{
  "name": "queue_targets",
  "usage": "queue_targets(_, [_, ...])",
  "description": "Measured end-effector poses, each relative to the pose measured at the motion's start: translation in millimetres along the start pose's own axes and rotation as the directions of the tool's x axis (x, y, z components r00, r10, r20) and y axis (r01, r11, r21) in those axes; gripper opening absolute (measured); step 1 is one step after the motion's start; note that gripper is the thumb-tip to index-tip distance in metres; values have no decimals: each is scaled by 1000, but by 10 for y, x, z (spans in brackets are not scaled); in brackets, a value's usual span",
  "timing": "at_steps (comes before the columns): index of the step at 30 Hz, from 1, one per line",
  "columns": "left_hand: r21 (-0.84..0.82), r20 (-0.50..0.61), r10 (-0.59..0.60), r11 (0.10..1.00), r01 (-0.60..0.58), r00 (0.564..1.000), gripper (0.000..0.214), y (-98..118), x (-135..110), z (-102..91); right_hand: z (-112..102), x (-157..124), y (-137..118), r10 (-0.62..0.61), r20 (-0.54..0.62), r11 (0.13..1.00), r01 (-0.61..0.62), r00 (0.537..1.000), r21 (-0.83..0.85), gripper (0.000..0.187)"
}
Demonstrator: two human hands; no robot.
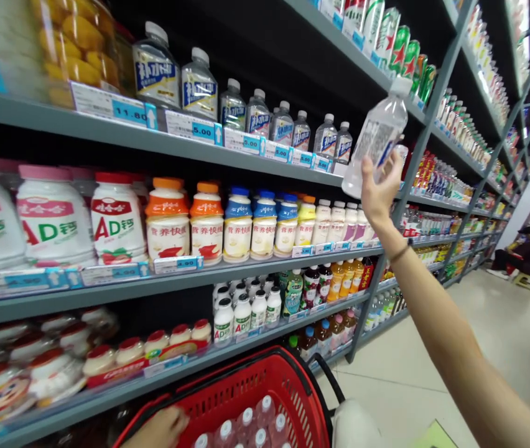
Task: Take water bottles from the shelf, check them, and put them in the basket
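Note:
My right hand [383, 183] is raised before the shelves, its fingers wrapped round a clear plastic bottle [377, 134]. The bottle has a white cap and a printed label, and leans to the right at its top. At the bottom, my left hand [165, 426] is by the left side of a red shopping basket [300, 379], fingers curled; what they hold, if anything, is hidden. Inside the basket stand several pinkish bottles [246, 426] with pale caps. On the shelf left of my right hand is a row of similar clear bottles [198, 84] with blue-and-white labels.
White milk-drink bottles [120, 218] with coloured caps line the shelf below. Small white bottles [241, 314] and juice bottles [334, 280] are lower down. Beer cans [400, 46] stand above. A shelf upright [426, 146] rises at right. A person [529, 255] sits far down the aisle.

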State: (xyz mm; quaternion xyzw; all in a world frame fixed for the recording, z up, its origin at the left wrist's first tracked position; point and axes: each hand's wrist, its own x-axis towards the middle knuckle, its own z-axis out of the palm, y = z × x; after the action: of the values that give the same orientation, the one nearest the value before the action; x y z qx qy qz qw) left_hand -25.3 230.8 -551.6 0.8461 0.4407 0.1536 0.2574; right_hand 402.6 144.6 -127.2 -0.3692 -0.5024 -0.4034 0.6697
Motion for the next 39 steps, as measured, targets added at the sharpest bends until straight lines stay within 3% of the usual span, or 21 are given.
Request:
queue_targets(2, [-81,65,43,996,-38,997,48,147,108,49,-257,-780,-308,30,74,995,-37,997,90,67])
queue_targets(4, [-204,25,123,972,-116,992,52,397,90,37,-484,-1656,-605,107,213,979,-140,971,146,71])
queue_targets(5, [-286,-16,133,949,-132,991,49,548,48,23,-575,-2090,-741,160,315,965,-216,936,151,72])
queue_targets(7, [-490,-114,143,853,-181,983,47,850,-53,15,-694,-2880,-978,252,563,918,-378,787,117,71])
queue_targets(9, [-646,-261,136,711,-277,956,53,1077,-123,63,-723,-3512,-1170,286,724,873,-482,628,73,68])
queue_targets(11, [-761,-338,-10,592,-267,941,68,1172,-142,156,-685,-3971,-1322,256,822,852,-521,508,56,67])
queue_targets(14, [-886,-277,-278,444,-133,920,69,1108,-136,277,-594,-4386,-1478,283,887,781,-624,363,6,67])
queue_targets(16, [-907,-261,-367,411,-96,893,64,1022,-152,292,-548,-4542,-1518,327,913,618,-786,244,-11,63])
queue_targets(17, [-910,-261,-383,403,-94,886,63,988,-166,278,-531,-4598,-1516,338,925,483,-875,175,-11,59])
queue_targets(19, [-924,-262,-388,364,-114,884,64,951,-194,222,-504,-4682,-1483,328,945,140,-989,-8,-57,55])
queue_targets(21, [-940,-270,-369,303,-160,889,66,948,-207,156,-486,-4737,-1449,236,943,-192,-963,-233,-189,67])
queue_targets(22, [-945,-274,-350,272,-183,896,66,954,-209,130,-482,-4754,-1446,144,931,-319,-907,-335,-277,74])
queue_targets(23, [-947,-279,-326,247,-204,903,65,961,-209,112,-483,-4764,-1457,29,913,-409,-838,-407,-361,79])
queue_targets(24, [-950,-278,-299,229,-215,913,64,970,-212,103,-490,-4769,-1482,-87,893,-468,-773,-442,-428,84])
queue_targets(26, [-958,-251,-247,205,-203,936,64,988,-229,109,-520,-4769,-1556,-253,856,-532,-675,-450,-512,93])
queue_targets(27, [-963,-226,-229,197,-183,947,66,995,-244,121,-542,-4770,-1596,-278,850,-556,-647,-448,-523,94])
queue_targets(31, [-968,-149,-175,226,-107,973,74,994,-316,186,-653,-4811,-1692,-139,856,-629,-623,-499,-465,79])
queue_targets(35, [-921,-198,-71,354,-161,978,62,967,-346,227,-741,-4862,-1704,-63,835,-600,-647,-547,-470,79])
queue_targets(39, [-874,-229,-15,443,-199,973,57,952,-335,245,-779,-4862,-1701,-37,822,-582,-657,-568,-480,79])
